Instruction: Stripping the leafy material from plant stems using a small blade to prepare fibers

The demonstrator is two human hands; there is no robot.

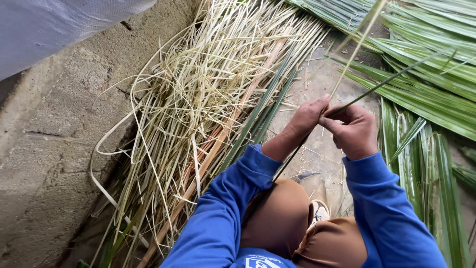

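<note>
My left hand (303,121) and my right hand (353,130) meet in front of me, both pinching one long green palm leaflet (386,82) that runs up to the right. A pale yellow midrib strip (358,44) rises from my left fingers toward the top. The leaflet's lower end passes back between my arms toward my knee. I wear blue sleeves (233,208) and brown trousers (277,218).
A heap of pale stripped strands and midribs (198,99) lies at the left against a concrete wall (54,129). Green palm leaves (426,99) cover the ground at the right. A small knife blade (303,175) lies on the concrete floor (317,79) by my knee.
</note>
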